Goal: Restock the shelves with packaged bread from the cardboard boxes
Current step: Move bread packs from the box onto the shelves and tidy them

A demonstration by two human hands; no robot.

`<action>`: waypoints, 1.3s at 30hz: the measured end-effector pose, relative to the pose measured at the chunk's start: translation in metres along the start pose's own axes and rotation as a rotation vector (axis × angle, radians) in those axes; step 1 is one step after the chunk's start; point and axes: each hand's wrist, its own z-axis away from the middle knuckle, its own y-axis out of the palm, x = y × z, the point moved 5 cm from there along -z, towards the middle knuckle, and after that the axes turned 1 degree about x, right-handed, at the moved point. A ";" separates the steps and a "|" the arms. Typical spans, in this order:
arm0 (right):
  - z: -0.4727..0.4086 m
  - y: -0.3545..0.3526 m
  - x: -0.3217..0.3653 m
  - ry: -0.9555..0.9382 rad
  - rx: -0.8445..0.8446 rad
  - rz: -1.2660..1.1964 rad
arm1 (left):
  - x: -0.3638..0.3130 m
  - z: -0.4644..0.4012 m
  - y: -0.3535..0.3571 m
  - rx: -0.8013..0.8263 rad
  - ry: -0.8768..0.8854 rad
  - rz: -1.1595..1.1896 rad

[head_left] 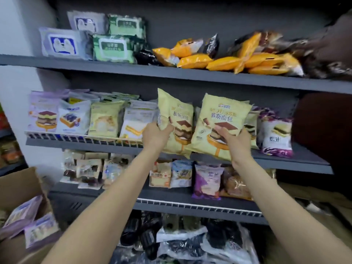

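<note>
Two pale yellow mousse bread packs stand upright at the front of the middle shelf point(297, 162). My left hand point(155, 135) grips the left pack point(176, 115) at its lower left edge. My right hand point(235, 141) holds the right pack point(222, 115) from the front, thumb across the printed cake picture. Both packs overhang the shelf's front lip. A cardboard box point(18, 189) with purple bread packs point(32, 223) inside sits at the lower left.
Other bread packs point(76, 119) fill the middle shelf to the left, and a purple-white pack point(276, 136) stands to the right. Orange packs point(228, 60) and wipes point(112, 47) lie on the top shelf. The lower shelf holds assorted packs point(207, 180). Another person's arm point(335, 40) reaches in at upper right.
</note>
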 end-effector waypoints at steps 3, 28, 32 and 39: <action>-0.052 -0.061 0.007 -0.113 -0.137 0.201 | -0.023 -0.008 0.058 -0.039 0.013 0.018; -0.207 -0.091 -0.067 -0.279 0.473 1.381 | -0.028 -0.046 0.221 0.146 -0.173 0.202; -0.200 -0.092 -0.059 -0.630 0.150 1.515 | -0.027 -0.047 0.235 0.244 -0.216 0.394; -0.219 -0.090 -0.065 -0.486 0.449 1.037 | -0.030 -0.051 0.268 0.308 -0.304 0.552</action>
